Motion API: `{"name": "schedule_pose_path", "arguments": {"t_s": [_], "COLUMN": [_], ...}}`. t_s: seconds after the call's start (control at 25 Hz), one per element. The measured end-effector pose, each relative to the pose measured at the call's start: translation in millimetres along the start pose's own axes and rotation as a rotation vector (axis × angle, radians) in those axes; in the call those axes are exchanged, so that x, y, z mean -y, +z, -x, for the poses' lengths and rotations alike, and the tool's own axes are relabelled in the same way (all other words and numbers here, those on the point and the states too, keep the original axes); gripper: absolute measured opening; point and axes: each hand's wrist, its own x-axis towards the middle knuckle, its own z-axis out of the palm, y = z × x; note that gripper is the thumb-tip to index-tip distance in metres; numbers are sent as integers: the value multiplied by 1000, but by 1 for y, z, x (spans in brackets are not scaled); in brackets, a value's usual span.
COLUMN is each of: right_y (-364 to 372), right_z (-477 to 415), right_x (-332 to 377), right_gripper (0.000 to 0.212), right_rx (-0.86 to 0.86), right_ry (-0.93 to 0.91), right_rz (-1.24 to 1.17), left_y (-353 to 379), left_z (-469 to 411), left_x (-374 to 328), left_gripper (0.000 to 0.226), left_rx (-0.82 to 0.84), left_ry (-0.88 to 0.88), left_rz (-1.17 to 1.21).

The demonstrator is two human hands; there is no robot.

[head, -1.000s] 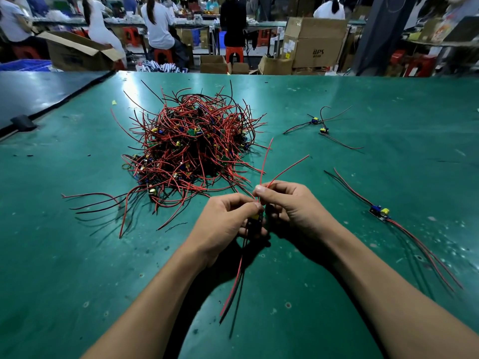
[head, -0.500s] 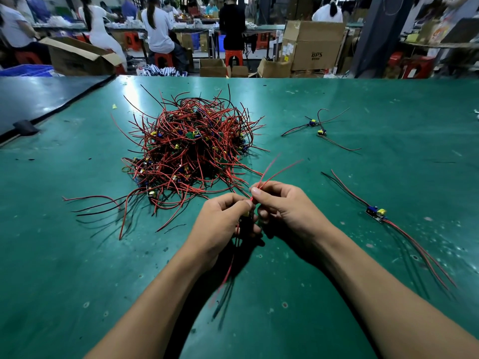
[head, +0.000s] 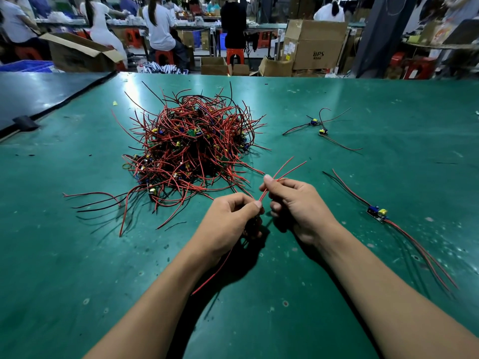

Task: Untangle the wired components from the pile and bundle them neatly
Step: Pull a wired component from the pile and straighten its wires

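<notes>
Wire pile [head: 191, 151] blocks ahead; bare mat [head: 64, 255] left

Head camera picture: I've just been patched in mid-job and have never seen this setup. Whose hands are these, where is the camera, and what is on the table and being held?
There is no machine here: these are a person's two bare hands, filmed by one wide-angle camera worn on the head, looking forward and down. On the green table mat lies a tangled pile of red and black wires with small circuit boards. To its right, apart from it, lie a single wired board with blue and yellow parts and, farther back, two more small wired boards. The left hand grips one dark wired component, largely hidden in the fist. The right hand pinches its thin red wires, whose free ends point away from the person.
</notes>
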Motion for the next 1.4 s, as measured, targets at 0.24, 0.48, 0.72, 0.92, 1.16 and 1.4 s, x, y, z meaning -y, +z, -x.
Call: {"name": "schedule_pose_path", "arguments": {"t_s": [0.24,0.48,0.72,0.92,1.16,1.4], "right_y": [-7,-5,5,-6,-10,-18], "right_z": [-6,0,11,1,-5,-5], "right_x": [12,11,-4,3,6,23], "right_gripper": [31,31,33,31,37,53], "right_rx": [-46,22,225,11,-210,-83], "right_ry": [124,111,53,-11,-130,138], "right_rz": [-346,-210,127,86,-18,-345], "left_y": [-1,0,-1,-2,-3,-7], "left_z": [1,1,0,0,3,2], "left_x": [0,2,2,0,-3,-2], "left_gripper": [16,20,23,20,19,17], "left_rx": [39,-12,-68,20,91,157], "left_ry": [17,37,57,40,13,16], "left_rz": [-67,-81,-63,-87,-64,-70]}}
